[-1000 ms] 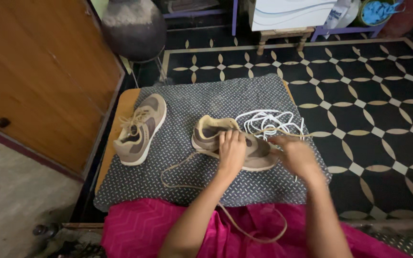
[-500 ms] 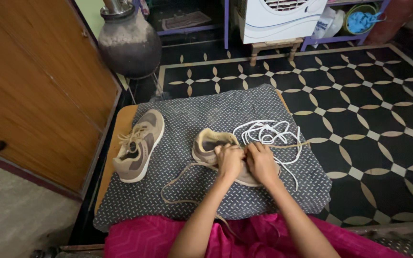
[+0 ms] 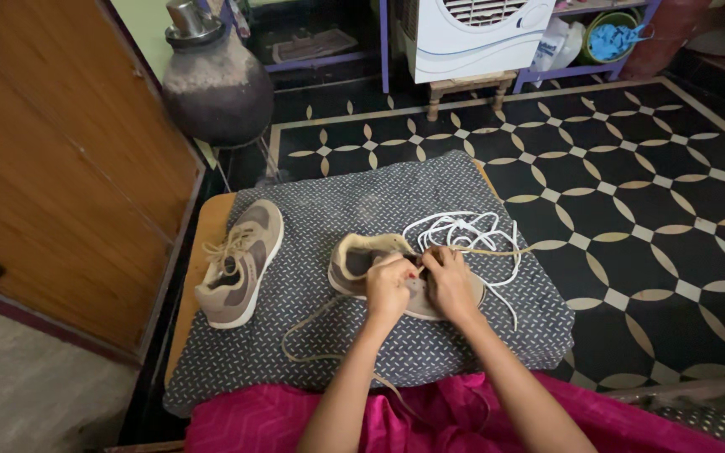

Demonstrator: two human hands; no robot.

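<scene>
Your left hand (image 3: pixel 389 288) and right hand (image 3: pixel 451 283) both pinch the tan lace (image 3: pixel 312 331) on the unlaced shoe (image 3: pixel 367 262), which sits mid-way on the dotted grey surface (image 3: pixel 312 222). The loose white lace (image 3: pixel 463 231) just beside it could tangle in. A white plastic bag (image 3: pixel 557 46) sits on the far shelf.

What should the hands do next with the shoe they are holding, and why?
Probably pull the tan lace through an eyelet. Both hands, left and right, pinch at the eyelets of the shoe, and much of that lace lies slack on the dotted cloth.
</scene>
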